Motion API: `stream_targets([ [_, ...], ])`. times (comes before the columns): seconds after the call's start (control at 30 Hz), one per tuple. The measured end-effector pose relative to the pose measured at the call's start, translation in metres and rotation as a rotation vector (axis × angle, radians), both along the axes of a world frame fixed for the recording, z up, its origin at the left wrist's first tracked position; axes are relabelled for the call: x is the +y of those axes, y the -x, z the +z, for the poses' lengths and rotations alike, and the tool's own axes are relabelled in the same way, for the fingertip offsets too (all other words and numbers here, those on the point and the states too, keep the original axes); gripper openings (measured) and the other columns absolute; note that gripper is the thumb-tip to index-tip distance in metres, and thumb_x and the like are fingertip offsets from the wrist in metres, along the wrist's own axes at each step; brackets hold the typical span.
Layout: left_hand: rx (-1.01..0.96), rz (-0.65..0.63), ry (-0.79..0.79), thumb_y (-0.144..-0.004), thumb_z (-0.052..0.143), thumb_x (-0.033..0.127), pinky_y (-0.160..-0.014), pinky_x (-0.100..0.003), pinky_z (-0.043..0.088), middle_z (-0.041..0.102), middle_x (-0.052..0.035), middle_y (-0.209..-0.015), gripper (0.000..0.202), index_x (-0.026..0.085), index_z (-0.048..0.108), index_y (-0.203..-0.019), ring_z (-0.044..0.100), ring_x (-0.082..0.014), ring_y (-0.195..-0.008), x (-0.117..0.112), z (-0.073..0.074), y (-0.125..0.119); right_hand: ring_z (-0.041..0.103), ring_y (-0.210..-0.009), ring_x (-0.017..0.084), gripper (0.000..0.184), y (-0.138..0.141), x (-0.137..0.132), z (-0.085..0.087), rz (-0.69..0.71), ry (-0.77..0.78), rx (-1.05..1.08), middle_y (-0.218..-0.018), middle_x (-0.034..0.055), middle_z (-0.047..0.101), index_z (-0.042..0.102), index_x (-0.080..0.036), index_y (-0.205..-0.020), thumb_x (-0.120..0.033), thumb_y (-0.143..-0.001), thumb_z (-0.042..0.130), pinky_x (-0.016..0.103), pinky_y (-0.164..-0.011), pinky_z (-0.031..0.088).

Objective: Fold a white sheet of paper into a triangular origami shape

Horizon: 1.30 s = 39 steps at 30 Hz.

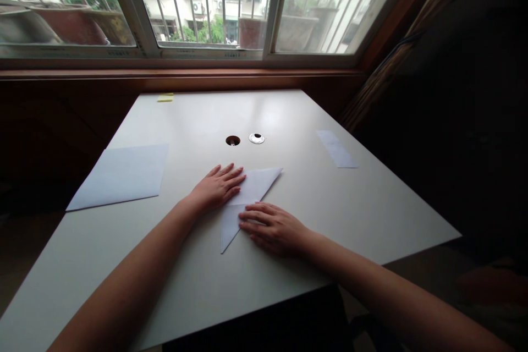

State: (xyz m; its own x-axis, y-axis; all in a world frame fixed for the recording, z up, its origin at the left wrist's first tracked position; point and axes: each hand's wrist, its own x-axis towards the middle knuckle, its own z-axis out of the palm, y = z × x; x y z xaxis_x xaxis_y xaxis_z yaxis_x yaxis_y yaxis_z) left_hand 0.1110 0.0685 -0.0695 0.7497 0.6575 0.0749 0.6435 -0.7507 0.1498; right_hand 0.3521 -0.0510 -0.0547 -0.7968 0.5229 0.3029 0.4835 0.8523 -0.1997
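A white sheet folded into a triangle [258, 184] lies on the white table [198, 264] in front of me. My left hand [218, 186] lies flat on the triangle's left edge, fingers stretched out and pointing to the upper right. My right hand [270, 225] rests flat on the lower part of the triangle, fingers extended to the left and pressing along the paper. Neither hand holds anything.
A flat white sheet [121, 175] lies at the table's left. A narrow paper strip [337, 148] lies at the right. A cable hole [232, 140] and its round cap [256, 138] sit mid-table. A yellow sticky pad [165, 97] is at the far edge, under a barred window.
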Motion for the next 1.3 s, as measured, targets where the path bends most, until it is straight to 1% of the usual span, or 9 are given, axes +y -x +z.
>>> stream_targets([
  [0.17, -0.024, -0.008, 0.003, -0.102, 0.024, 0.052, -0.121, -0.046, 0.012, 0.026, 0.0051, -0.159, 0.052, 0.037, 0.03, -0.151, 0.016, -0.0223, -0.15, 0.0, 0.001, -0.001, 0.044, -0.136, 0.026, 0.039, -0.014, 0.011, 0.003, -0.147, -0.026, -0.003, -0.136, 0.0065, 0.06, 0.059, -0.023, -0.133, -0.027, -0.094, 0.053, 0.05, -0.117, 0.032],
  [0.3, -0.096, 0.013, 0.011, -0.099, 0.031, 0.054, -0.121, -0.045, 0.016, 0.032, 0.0014, -0.158, 0.058, 0.033, 0.027, -0.152, 0.021, -0.0226, -0.149, -0.001, 0.001, -0.001, 0.045, -0.135, 0.026, 0.041, -0.015, 0.012, 0.002, -0.152, -0.023, -0.02, -0.138, 0.0075, 0.058, 0.057, -0.023, -0.135, -0.03, -0.095, 0.052, 0.051, -0.118, 0.028],
  [0.4, -0.217, 0.113, -0.024, -0.094, 0.045, 0.057, -0.119, -0.042, 0.025, 0.037, -0.0059, -0.155, 0.07, 0.025, 0.027, -0.153, 0.03, -0.0246, -0.145, 0.002, -0.003, 0.003, 0.048, -0.133, 0.025, 0.042, -0.014, 0.012, 0.001, -0.136, -0.015, -0.016, -0.139, 0.0074, 0.058, 0.056, -0.023, -0.136, -0.03, -0.095, 0.052, 0.05, -0.119, 0.027],
  [0.47, -0.298, 0.205, -0.062, -0.091, 0.052, 0.055, -0.116, -0.042, 0.03, 0.044, -0.0093, -0.151, 0.07, 0.022, 0.032, -0.15, 0.036, -0.026, -0.142, 0.007, -0.006, 0.008, 0.049, -0.133, 0.025, 0.041, -0.014, 0.012, 0.002, -0.136, -0.01, -0.009, -0.138, 0.0074, 0.059, 0.056, -0.023, -0.136, -0.03, -0.095, 0.053, 0.05, -0.119, 0.027],
  [0.6, -0.373, 0.374, -0.093, -0.084, 0.064, 0.05, -0.11, -0.046, 0.038, 0.053, -0.0096, -0.14, 0.067, 0.025, 0.041, -0.142, 0.046, -0.0295, -0.133, 0.019, -0.009, 0.02, 0.049, -0.133, 0.025, 0.041, -0.015, 0.012, 0.003, -0.139, -0.003, -0.012, -0.138, 0.0073, 0.059, 0.057, -0.023, -0.135, -0.03, -0.095, 0.052, 0.051, -0.119, 0.026],
  [0.67, -0.386, 0.411, -0.1, -0.083, 0.065, 0.049, -0.109, -0.047, 0.039, 0.056, -0.0088, -0.136, 0.064, 0.026, 0.045, -0.139, 0.048, -0.03, -0.13, 0.023, -0.01, 0.023, 0.049, -0.133, 0.025, 0.041, -0.016, 0.012, 0.003, -0.141, 0.0, -0.009, -0.138, 0.007, 0.059, 0.056, -0.023, -0.135, -0.03, -0.095, 0.052, 0.05, -0.119, 0.025],
  [1.0, -0.39, 0.425, -0.087, -0.083, 0.065, 0.039, -0.107, -0.046, 0.041, 0.06, -0.0049, -0.129, 0.043, 0.029, 0.06, -0.124, 0.052, -0.028, -0.124, 0.026, -0.01, 0.022, 0.049, -0.132, 0.025, 0.041, -0.017, 0.013, 0.0, -0.131, 0.007, 0.018, -0.138, 0.0074, 0.059, 0.056, -0.024, -0.135, -0.03, -0.095, 0.053, 0.05, -0.118, 0.028],
  [1.17, -0.382, 0.423, -0.076, -0.083, 0.065, 0.039, -0.106, -0.045, 0.042, 0.061, -0.0039, -0.129, 0.037, 0.029, 0.064, -0.119, 0.052, -0.0275, -0.122, 0.026, -0.007, 0.021, 0.054, -0.124, 0.023, 0.035, -0.017, 0.029, 0.0, -0.117, 0.002, 0.057, -0.127, 0.0073, 0.063, 0.059, -0.024, -0.13, -0.031, -0.096, 0.051, 0.049, -0.115, 0.033],
  [1.3, -0.353, 0.406, -0.075, -0.084, 0.065, 0.043, -0.105, -0.046, 0.042, 0.059, -0.0032, -0.132, 0.037, 0.031, 0.064, -0.119, 0.048, -0.0291, -0.127, 0.022, -0.004, 0.019, 0.056, -0.113, 0.025, 0.034, -0.013, 0.057, 0.005, -0.292, -0.008, 0.153, -0.121, 0.0098, 0.062, 0.058, -0.025, -0.129, -0.03, -0.096, 0.053, 0.047, -0.103, 0.045],
])
